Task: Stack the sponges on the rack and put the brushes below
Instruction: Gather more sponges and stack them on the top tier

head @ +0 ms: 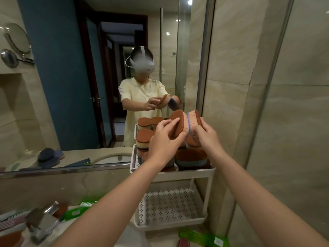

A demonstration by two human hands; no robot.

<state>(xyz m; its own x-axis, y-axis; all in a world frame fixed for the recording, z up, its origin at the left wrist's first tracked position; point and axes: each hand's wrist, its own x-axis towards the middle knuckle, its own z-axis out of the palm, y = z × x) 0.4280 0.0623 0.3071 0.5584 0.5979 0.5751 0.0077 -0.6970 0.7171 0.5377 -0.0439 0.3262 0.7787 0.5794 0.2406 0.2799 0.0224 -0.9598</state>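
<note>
You hold two sponges up on edge, pressed against each other, above the back of the top shelf of the rack. Your left hand [163, 138] grasps the oval sponge with a brown scouring face [177, 124], fingers curled over the brown face and thumb underneath. Your right hand [208, 134] grips the pink speckled foam sponge with a blue seam [194, 120] from its right side. The blue seam sits where the two sponges meet.

The white plastic two-tier rack [195, 171] stands at the right end of the worktop, in the corner between the wall mirror [71, 86] and the beige tiled wall [231, 68]. A stack of brown-topped sponges [191, 157] sits at the front right of the top shelf. More brown-topped sponges [144, 138] show at the back left; you cannot tell which are real and which are reflections. The perforated lower shelf [169, 205] holds nothing that shows.

A green plastic brush [204, 237] lies on the worktop at its front edge, just in front of the rack, with something red-ribbed [184, 243] beside it. Another green brush with white bristles [83, 208] lies left of the rack, near the chrome tap [41, 221]. A striped-bristle brush [8, 222] and a brown sponge [10, 237] are at the front left corner. The mirror shows a person in a pale yellow dress and a white headset.
</note>
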